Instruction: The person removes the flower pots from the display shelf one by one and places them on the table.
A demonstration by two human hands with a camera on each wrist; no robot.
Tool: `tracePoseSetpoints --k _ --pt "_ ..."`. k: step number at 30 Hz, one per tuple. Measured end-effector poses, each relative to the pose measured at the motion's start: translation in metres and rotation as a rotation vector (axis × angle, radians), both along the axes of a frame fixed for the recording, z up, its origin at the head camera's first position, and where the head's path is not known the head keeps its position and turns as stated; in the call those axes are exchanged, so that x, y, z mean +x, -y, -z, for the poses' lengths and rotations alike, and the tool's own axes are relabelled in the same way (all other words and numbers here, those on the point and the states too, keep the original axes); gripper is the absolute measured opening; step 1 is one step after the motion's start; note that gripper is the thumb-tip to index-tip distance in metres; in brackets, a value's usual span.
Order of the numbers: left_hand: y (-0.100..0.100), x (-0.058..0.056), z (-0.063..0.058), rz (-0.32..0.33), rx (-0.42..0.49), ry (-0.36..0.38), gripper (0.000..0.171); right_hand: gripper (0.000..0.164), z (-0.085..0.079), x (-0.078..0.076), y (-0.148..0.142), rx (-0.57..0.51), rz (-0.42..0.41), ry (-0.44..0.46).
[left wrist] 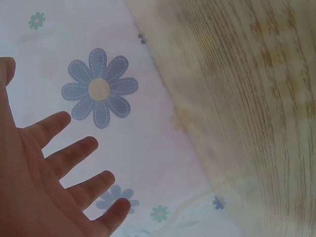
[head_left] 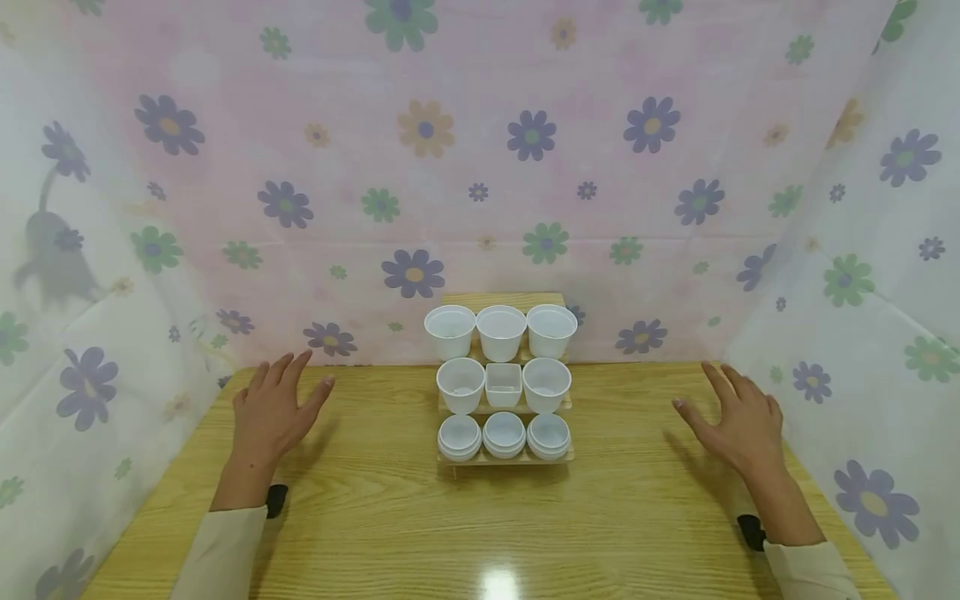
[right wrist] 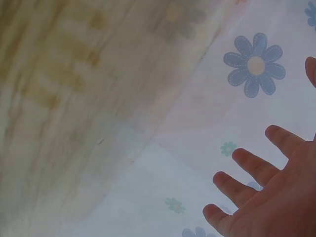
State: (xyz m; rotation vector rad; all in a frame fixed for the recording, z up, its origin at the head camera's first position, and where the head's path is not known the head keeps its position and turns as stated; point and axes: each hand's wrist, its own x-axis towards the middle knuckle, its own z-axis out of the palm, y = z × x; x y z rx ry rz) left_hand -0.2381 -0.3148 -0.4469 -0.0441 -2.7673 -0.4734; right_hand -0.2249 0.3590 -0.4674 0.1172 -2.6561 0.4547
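Note:
My left hand (head_left: 272, 414) is over the left part of the wooden table, fingers spread and nothing in it. On the right side my right hand (head_left: 738, 423) is likewise spread and holds nothing. Between them, well apart from both, stands a tiered wooden rack (head_left: 504, 298). Its top tier bears three round white cups, among them a left one (head_left: 452, 337). Two round cups flank a small square white cup (head_left: 503, 384) on the middle tier. Three low round white jars, such as the middle one (head_left: 504, 442), line the bottom tier. Both wrist views show spread fingers against flowered cloth.
Flowered cloth walls (head_left: 480, 167) enclose the back and both sides of the wooden table (head_left: 390, 525). The rack stands close to the back wall. Black wrist bands, such as the left one (head_left: 277, 501), sit at the sleeve ends.

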Motion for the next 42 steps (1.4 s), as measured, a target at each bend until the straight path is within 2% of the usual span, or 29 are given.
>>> tracePoseSetpoints --k 7,11,21,28,33,42 --pt "-0.005 -0.002 0.001 0.021 0.026 -0.058 0.073 0.081 -0.002 -0.001 0.003 -0.009 -0.025 -0.045" --pt "-0.009 -0.004 0.000 0.053 0.049 -0.082 0.070 0.078 -0.003 -0.003 0.005 -0.005 -0.054 -0.110" --pt "-0.022 -0.006 -0.006 0.091 0.155 0.008 0.072 0.073 -0.011 -0.002 0.016 -0.061 -0.133 -0.183" --pt "-0.030 -0.006 -0.007 0.128 0.212 0.022 0.071 0.073 -0.014 0.000 0.022 -0.082 -0.143 -0.163" --pt "-0.036 -0.004 -0.005 0.150 0.249 0.022 0.068 0.072 -0.018 0.001 0.029 -0.094 -0.180 -0.195" --pt "-0.050 -0.004 -0.001 0.235 0.347 0.045 0.062 0.071 -0.027 0.008 0.043 -0.094 -0.217 -0.208"
